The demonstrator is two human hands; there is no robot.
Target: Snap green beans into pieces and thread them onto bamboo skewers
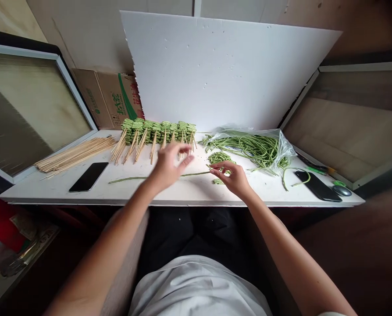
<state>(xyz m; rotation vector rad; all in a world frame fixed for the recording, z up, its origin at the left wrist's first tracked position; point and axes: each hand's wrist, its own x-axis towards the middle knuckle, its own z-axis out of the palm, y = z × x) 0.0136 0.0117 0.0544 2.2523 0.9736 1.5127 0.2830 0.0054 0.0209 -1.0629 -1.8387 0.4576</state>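
A long green bean [126, 179] stretches across the white tabletop, passing under my left hand to my right. My right hand [233, 177] pinches its right end between thumb and fingers. Over the bean's middle hovers my left hand [171, 162], its thumb and fingers apart and slightly blurred, with nothing in it. Just behind my right hand lies a small pile of cut bean pieces [219, 157], and a few more pieces [218, 181] rest beneath that hand. Skewered bean bundles [156, 129] are stacked in a row at the back, sticks pointing toward me.
Bare skewers [76, 153] lie at left beside a phone [88, 177]. A plastic bag of long beans [248, 147] spreads at back right. Near the right edge are a black phone [317, 186] and a dark oval object [342, 190]. A white board [229, 74] stands behind; a cardboard box [107, 98] is back left.
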